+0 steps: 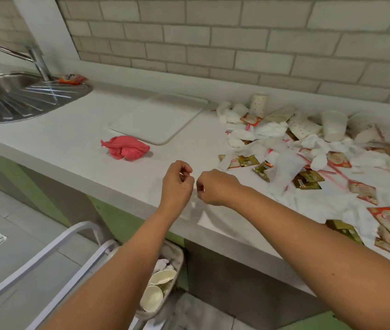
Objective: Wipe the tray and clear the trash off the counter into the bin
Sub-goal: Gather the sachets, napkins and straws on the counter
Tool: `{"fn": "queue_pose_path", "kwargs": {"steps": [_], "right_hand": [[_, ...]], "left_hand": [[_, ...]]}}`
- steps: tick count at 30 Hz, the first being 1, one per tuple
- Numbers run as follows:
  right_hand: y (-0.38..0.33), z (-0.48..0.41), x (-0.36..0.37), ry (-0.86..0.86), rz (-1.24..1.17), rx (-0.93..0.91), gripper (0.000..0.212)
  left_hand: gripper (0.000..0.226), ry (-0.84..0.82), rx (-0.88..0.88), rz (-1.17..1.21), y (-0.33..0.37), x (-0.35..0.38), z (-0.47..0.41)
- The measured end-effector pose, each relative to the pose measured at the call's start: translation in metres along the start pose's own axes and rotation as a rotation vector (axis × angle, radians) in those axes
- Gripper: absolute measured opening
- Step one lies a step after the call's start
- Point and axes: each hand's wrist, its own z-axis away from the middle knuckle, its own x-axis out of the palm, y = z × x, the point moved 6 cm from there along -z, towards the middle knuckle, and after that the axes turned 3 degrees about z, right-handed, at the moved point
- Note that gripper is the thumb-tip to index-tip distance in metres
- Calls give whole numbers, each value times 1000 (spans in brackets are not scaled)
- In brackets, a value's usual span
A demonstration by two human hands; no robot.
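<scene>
A white tray [158, 117] lies flat on the white counter [70, 129], and a crumpled pink cloth [127, 147] sits just in front of it. To the right spreads a trash pile [308, 148] of paper cups, tissues, straws and sauce sachets. My left hand [177, 184] and my right hand [215, 188] are close together above the counter's front edge, fingers curled. Between them they pinch a thin clear plastic wrapper [198, 208], which hangs down and is hard to make out. Below the counter stands the bin [177, 256] with paper cups and tissue inside.
A steel sink [22, 96] with a tap [38, 60] is at the far left, and a red sachet [72, 78] lies beside it. A white chair frame [53, 248] stands on the floor left of the bin. A tiled wall backs the counter.
</scene>
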Motion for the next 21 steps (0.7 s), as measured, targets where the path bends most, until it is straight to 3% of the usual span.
{"fn": "queue_pose_path", "kwargs": {"steps": [13, 17, 21], "right_hand": [[178, 58, -35, 38, 21, 348, 20], [221, 71, -31, 32, -15, 421, 16], [243, 78, -22, 6, -48, 443, 20]], "left_hand": [[14, -357, 114, -257, 35, 163, -2], [30, -452, 78, -395, 35, 202, -7], [48, -437, 124, -600, 38, 225, -11]]}}
